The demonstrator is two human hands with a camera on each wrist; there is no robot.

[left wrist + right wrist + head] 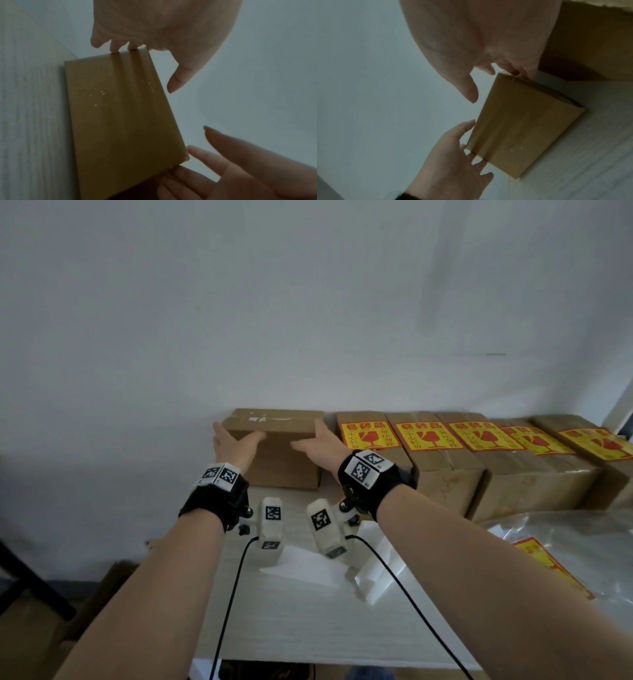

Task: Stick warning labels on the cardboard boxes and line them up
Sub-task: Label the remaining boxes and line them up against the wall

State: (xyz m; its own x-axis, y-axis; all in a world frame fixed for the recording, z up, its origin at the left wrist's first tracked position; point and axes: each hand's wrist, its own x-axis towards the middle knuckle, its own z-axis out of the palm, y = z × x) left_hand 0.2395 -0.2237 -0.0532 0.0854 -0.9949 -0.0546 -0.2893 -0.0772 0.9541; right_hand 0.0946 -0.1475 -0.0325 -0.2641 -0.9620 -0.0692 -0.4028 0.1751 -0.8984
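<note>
A plain brown cardboard box (281,463) with no label stands at the left end of a row against the wall. My left hand (236,445) lies with straight fingers against its left end, the thumb lying towards the front face. My right hand (317,445) lies flat against its right end. In the left wrist view the left hand's fingers (115,47) touch the box (116,115) at its edge, and the right hand (248,169) is at the opposite edge. The right wrist view shows the same box (522,128) between the right hand (479,33) and the left hand (453,162).
To the right, several boxes (445,474) bearing yellow-and-red warning labels (371,436) stand side by side along the wall. Peeled white backing papers (370,570) lie on the white table (308,628). Spare labels (548,563) lie in clear plastic at the right. The table ends left of the box.
</note>
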